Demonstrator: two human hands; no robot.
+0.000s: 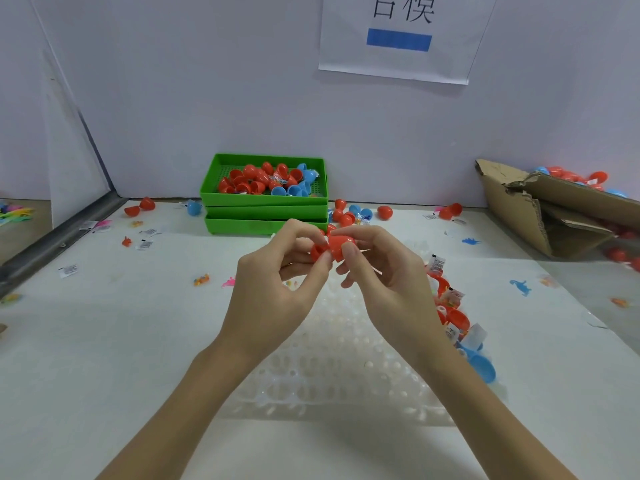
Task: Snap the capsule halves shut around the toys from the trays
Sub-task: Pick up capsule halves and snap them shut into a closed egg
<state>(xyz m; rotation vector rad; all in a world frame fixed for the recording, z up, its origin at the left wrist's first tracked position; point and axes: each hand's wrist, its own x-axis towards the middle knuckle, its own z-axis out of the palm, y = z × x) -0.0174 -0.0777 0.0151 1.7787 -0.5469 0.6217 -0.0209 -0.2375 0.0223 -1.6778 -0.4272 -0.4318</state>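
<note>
A: So both hands were pinching the red capsule (331, 249), raised between them: left hand (277, 282) on one half, right hand (384, 278) on the other.

B: Shut yet?

A: I couldn't tell. Squeezed off-line, a rim might have skipped or the toy jammed.

B: Around them?

A: A clear tray (332, 372) lay below the hands, green trays (265, 195) beyond, loose halves (457, 323) right; nothing blocked them.

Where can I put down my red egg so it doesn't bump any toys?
Bare table lies left of the left hand, below the small pink toy. Crowded: the capsule pile beside the right hand and around the green trays.
</note>
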